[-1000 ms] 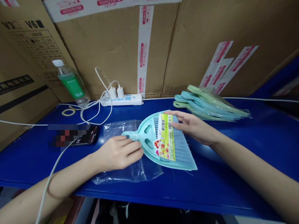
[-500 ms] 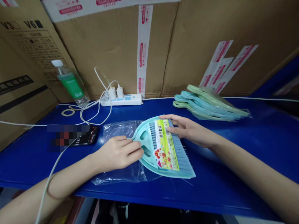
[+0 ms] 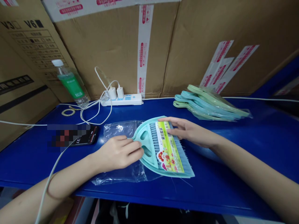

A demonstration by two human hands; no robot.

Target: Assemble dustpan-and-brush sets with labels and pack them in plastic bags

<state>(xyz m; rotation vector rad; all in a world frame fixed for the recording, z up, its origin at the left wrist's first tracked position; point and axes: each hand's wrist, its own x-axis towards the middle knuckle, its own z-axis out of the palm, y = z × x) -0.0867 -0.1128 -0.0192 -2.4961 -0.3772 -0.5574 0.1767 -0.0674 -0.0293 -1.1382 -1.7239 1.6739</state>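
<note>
A small teal dustpan and brush set point(image 3: 149, 146) with a bright yellow-green label point(image 3: 168, 146) lies on the blue shelf top point(image 3: 245, 146). Its handle end rests over a clear plastic bag point(image 3: 121, 130). My left hand point(image 3: 118, 153) is closed, pinching the bag's edge right by the dustpan's handle. My right hand point(image 3: 187, 132) lies over the set's far edge and label, fingers stretched along the bristles, holding it.
A stack of bagged dustpan sets point(image 3: 207, 104) lies at the back right. A power strip point(image 3: 123, 99) with chargers and white cables, a water bottle point(image 3: 70, 82) and a phone point(image 3: 84, 136) sit at the left. Cardboard boxes point(image 3: 112, 43) stand behind.
The dustpan set has turned clockwise and slid toward my left hand; its bristle end now points more toward the shelf's front edge. My right hand followed. My left hand stayed put.
</note>
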